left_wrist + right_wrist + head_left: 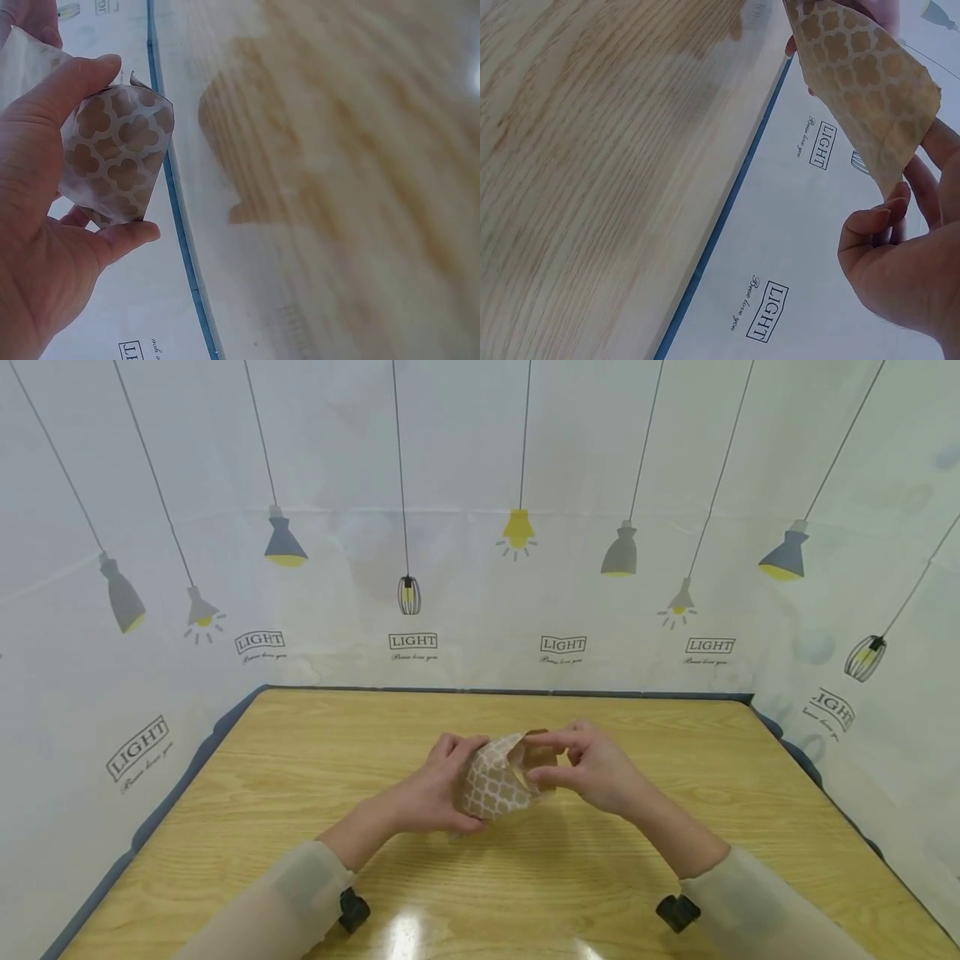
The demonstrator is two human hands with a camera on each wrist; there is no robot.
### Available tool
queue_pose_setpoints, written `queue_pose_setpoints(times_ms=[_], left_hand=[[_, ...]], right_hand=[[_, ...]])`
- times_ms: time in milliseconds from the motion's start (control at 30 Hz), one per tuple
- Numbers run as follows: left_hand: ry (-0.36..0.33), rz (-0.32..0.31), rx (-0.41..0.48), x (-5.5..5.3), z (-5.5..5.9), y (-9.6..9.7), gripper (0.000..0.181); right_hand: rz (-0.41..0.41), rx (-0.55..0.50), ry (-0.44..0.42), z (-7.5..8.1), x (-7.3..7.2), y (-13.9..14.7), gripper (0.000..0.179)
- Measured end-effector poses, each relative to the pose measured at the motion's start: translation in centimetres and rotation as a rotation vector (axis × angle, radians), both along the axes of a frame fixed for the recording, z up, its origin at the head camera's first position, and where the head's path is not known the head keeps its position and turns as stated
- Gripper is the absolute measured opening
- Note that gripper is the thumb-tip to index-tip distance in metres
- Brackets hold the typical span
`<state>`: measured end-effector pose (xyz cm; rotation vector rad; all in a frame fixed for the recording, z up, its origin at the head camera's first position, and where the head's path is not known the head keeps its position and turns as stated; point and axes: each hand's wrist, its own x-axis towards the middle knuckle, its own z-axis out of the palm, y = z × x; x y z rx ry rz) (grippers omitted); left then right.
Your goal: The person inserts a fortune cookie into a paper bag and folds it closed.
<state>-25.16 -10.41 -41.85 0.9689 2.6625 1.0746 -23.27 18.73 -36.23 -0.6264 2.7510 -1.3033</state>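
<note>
A small brown paper bag (495,781) with a white lattice pattern is held above the table, its opening towards the right. My left hand (438,785) grips its closed end, thumb on the near side and fingers over the far side. In the left wrist view, the bag's end (120,142) shows between that thumb and fingers. My right hand (600,768) is at the mouth of the bag, its index finger along the upper edge and thumb lower down. From the right wrist, the fingertips (896,199) pinch a corner of the bag's edge (889,172). The inside is mostly hidden.
A wood-grain table (300,760) lies under both hands, with a dark blue edge strip (420,691) along its back. A white backdrop (465,560) printed with hanging lamps stands behind and at both sides. Black wrist mounts (352,910) sit under the sleeves.
</note>
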Motion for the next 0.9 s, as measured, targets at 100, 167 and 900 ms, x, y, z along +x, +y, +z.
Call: queue_pose_setpoints(times_ms=[100, 167, 900], left_hand=[[0.007, 0.002, -0.003, 0.0, -0.1, 0.1, 0.119], [0.018, 0.003, -0.003, 0.0, -0.1, 0.1, 0.119], [0.003, 0.319, 0.074, -0.1, -0.5, 1.7, 0.114]], right_hand=[[-0.002, 0.000, -0.003, 0.0, 0.0, -0.1, 0.045], [-0.005, -0.002, -0.010, 0.0, 0.0, -0.2, 0.045], [-0.026, -0.327, -0.108, -2.4, 0.6, 0.5, 0.049]])
